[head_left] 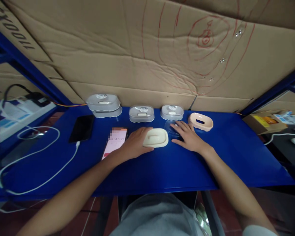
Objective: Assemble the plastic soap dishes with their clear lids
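Note:
My left hand (138, 141) is closed around the left end of a cream oval soap dish (157, 137), thumb along its near edge and fingers at its far side. The dish has a raised rim and a shallow recess, and is low over the blue table. To its right, my right hand (188, 136) has its fingers spread over a clear plastic lid (170, 127), with the thumb apart on the near side. The fingers partly hide the lid. Just beyond that hand is a peach oval dish (201, 122) with a dark slot in its middle.
Grey oval cases with clear lids line the back: a stacked pair (104, 105), a middle one (141, 113) and a right one (172, 112). A lit phone (116, 141) lies by my left wrist. Farther left are a dark phone (81, 128) and its white cable (64, 168).

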A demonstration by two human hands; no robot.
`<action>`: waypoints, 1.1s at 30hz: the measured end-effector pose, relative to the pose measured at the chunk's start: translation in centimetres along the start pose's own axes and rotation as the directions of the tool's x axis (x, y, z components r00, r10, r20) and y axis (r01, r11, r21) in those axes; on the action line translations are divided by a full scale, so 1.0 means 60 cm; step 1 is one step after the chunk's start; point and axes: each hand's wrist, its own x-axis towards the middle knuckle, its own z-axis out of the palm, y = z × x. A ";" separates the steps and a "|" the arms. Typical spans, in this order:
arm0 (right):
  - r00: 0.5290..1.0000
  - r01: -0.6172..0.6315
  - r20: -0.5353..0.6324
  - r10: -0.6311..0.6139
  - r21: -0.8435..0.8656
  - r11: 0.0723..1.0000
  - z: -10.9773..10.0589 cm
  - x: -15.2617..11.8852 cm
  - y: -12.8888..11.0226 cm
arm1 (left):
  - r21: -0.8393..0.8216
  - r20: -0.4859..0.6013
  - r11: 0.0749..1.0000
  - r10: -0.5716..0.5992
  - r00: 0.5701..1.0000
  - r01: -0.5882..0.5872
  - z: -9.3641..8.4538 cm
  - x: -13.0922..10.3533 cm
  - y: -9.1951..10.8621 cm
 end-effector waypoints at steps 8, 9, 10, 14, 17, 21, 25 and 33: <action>0.978 -0.102 -0.142 0.152 0.308 0.946 -0.006 0.006 0.017 | -0.380 -0.140 0.923 -0.113 0.984 0.052 -0.012 0.009 0.014; 0.970 -0.108 -0.163 0.182 0.381 0.918 -0.005 0.009 0.014 | -0.422 -0.136 0.904 -0.128 0.982 0.060 -0.013 0.008 0.018; 0.961 -0.116 -0.178 0.212 0.438 0.892 -0.002 0.013 0.008 | -0.454 -0.126 0.888 -0.137 0.982 0.065 -0.014 0.007 0.022; 0.946 -0.140 -0.182 0.269 0.521 0.842 0.014 0.024 -0.020 | -0.480 -0.074 0.875 -0.106 0.992 0.058 -0.014 0.004 0.029; 0.949 -0.103 -0.213 0.235 0.494 0.863 0.022 0.021 -0.035 | -0.422 -0.078 0.905 -0.087 0.993 0.046 -0.010 0.004 0.027; 0.966 -0.084 -0.216 0.145 0.269 0.960 0.027 0.013 -0.042 | -0.352 -0.094 0.935 -0.063 0.994 0.026 -0.006 0.006 0.017; 0.982 -0.115 -0.140 0.127 0.092 0.989 0.018 0.011 -0.033 | -0.330 -0.075 0.940 -0.114 0.991 0.083 -0.011 0.005 0.016; 0.869 -0.492 -0.177 0.462 -0.204 0.847 -0.051 -0.027 0.126 | -0.325 -0.138 0.933 -0.211 0.968 0.157 -0.024 0.001 0.025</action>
